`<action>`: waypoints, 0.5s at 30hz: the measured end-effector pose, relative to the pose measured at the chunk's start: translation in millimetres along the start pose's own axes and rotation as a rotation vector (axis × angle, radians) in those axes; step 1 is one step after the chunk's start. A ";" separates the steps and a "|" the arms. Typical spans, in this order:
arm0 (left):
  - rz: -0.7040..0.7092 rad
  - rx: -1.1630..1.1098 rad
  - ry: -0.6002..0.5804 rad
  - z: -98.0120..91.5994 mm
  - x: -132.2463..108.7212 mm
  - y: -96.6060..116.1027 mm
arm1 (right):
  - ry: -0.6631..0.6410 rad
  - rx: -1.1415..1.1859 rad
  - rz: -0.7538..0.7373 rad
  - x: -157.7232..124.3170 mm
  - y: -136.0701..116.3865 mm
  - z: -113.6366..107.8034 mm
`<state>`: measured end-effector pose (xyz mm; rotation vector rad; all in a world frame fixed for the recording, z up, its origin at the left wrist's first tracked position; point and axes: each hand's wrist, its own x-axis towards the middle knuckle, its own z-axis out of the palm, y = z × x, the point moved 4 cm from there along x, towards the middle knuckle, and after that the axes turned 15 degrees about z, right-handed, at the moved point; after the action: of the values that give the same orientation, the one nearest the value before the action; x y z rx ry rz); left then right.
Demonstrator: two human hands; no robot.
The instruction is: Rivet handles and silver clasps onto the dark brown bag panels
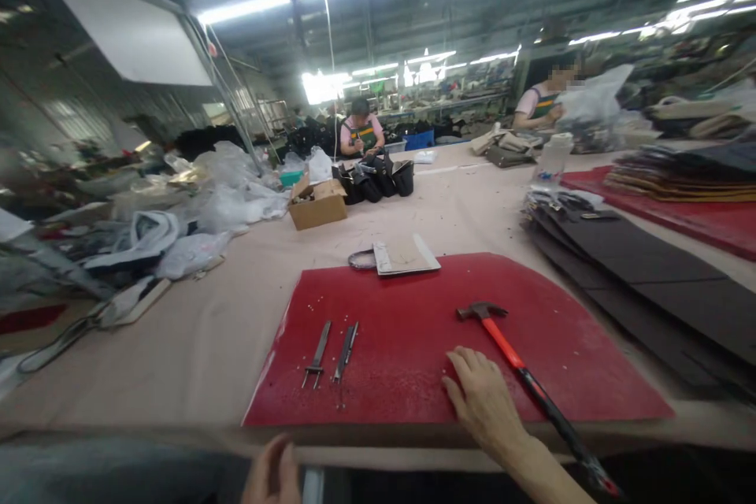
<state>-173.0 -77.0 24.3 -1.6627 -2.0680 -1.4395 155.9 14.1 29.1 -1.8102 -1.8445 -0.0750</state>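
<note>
My right hand (483, 402) rests on the red mat (407, 362), its fingers apart and nothing held in them. Just to its right lies a claw hammer (502, 339) with an orange and black handle reaching past the table's front edge. At the bottom of the head view, below the table edge, part of my left hand (275, 472) shows; its visible fingers look parted and hold nothing. A two-pronged metal punch (319, 354) lies on the mat's left side. Beside it are slim metal tools (346, 350). A pale flat block (406, 255) sits at the mat's far edge.
Stacked dark panels (638, 260) lie on the right, with a clear bottle (554, 161) behind them. An open cardboard box (319, 205) and black bags (378, 177) stand farther back. Plastic-wrapped goods (206, 197) crowd the left. Two people (363, 130) work across the table.
</note>
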 end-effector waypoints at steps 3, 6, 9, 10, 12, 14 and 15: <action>0.372 -0.115 -0.141 67.7 51.9 25.6 | 0.016 -0.055 0.009 5.6 8.7 13.8; 0.556 0.054 -0.379 150.4 125.5 55.4 | 0.031 -0.070 0.040 2.1 11.1 20.4; 0.626 0.303 -0.612 218.2 186.0 70.3 | 0.051 -0.047 0.059 -0.5 10.9 20.8; 0.645 0.334 -0.653 234.8 200.0 71.6 | 0.059 -0.039 0.063 -0.6 10.9 20.5; 0.672 0.363 -0.708 261.3 218.6 69.1 | 0.074 -0.029 0.073 -0.3 11.1 20.0; 0.689 0.397 -0.759 281.2 227.0 62.1 | 0.088 -0.019 0.080 0.2 11.1 20.0; 0.695 0.414 -0.778 288.8 228.9 58.2 | 0.093 -0.014 0.081 0.4 10.9 20.1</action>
<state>-87.7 285.8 41.4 -2.5788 -1.5508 -0.1379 159.3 23.6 8.6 -1.8568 -1.7086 -0.1404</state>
